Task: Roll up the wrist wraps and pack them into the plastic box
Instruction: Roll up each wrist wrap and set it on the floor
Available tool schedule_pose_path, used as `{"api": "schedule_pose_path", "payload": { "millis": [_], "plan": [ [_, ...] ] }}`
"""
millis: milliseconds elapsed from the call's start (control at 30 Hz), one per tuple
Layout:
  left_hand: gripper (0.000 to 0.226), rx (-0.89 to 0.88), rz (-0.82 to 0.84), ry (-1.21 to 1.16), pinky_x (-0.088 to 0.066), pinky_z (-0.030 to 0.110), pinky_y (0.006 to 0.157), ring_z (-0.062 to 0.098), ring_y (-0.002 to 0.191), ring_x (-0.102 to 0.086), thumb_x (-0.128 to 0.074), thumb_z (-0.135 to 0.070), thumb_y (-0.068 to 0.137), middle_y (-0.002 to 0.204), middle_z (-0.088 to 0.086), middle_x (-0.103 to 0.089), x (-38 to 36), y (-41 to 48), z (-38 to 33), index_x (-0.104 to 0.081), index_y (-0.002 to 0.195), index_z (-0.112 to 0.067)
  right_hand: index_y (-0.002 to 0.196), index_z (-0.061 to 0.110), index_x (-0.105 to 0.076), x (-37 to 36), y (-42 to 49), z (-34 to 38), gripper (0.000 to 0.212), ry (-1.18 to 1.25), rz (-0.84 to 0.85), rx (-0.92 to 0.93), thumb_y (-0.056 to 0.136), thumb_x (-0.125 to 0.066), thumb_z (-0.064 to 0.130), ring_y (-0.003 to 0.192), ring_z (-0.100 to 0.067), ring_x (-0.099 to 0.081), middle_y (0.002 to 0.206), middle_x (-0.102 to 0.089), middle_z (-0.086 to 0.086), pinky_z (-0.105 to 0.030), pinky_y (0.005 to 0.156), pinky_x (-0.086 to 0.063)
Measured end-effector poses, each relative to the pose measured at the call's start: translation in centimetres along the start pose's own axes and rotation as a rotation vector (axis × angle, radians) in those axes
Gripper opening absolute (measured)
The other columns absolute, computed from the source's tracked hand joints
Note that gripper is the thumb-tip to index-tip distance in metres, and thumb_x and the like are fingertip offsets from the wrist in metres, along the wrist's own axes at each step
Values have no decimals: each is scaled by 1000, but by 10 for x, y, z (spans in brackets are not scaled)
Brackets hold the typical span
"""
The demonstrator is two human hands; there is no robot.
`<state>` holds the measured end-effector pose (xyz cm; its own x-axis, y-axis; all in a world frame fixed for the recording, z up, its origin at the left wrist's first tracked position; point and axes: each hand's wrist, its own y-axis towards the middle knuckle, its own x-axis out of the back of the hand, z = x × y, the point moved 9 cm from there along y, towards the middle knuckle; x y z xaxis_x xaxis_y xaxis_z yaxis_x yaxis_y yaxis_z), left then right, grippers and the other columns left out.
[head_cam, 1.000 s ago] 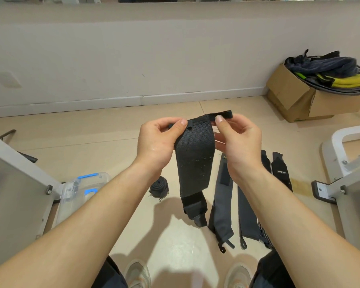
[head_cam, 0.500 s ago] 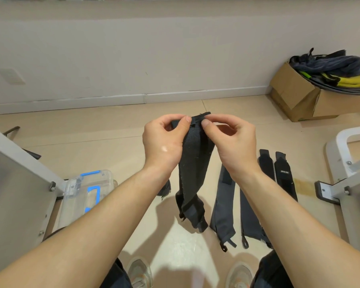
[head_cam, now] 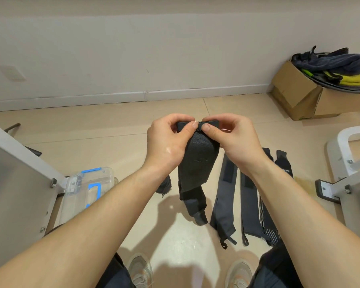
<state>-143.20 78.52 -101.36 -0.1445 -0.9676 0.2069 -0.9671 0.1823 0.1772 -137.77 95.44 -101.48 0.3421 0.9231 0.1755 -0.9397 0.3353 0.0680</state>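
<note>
Above the floor, wrist wrap [head_cam: 197,161] top now folded over, hands [head_cam: 166,142] [head_cam: 237,140] pinching.

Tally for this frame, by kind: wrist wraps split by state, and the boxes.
Held wrist wrap, pinched by left hand and right hand: 1
Rolled wrist wrap, partly hidden: 1
Flat wrist wraps: 4, as far as the overlap shows
Plastic box: 1
Cardboard box: 1
Total: 8
</note>
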Motion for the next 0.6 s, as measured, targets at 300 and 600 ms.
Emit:
{"api": "schedule_pose_path", "payload": {
  "millis": [300, 600],
  "plan": [
    [7, -2, 40, 58, -59, 43, 88, 12, 91, -73, -80, -29, 86, 89, -11, -77, -5, -4, -1, -77, 92, -32, 101, 4, -72, -6, -1, -9, 17, 195, 122, -115, 84, -77, 5, 81, -13, -72, 90, -73, -6, -27, 69, -61],
    [19, 357, 276, -354, -58, 33, 79, 20, 84, -73, -68, -20, 96, 95, 11, -76, -21, -9, 18, -72, 109, -6, 91, 10, -74, -2, 1, -4, 14, 160, 72, -32, 81, -83, 7, 84, -21, -68, 88, -72, -11, -34, 77, -56]
  ]
}}
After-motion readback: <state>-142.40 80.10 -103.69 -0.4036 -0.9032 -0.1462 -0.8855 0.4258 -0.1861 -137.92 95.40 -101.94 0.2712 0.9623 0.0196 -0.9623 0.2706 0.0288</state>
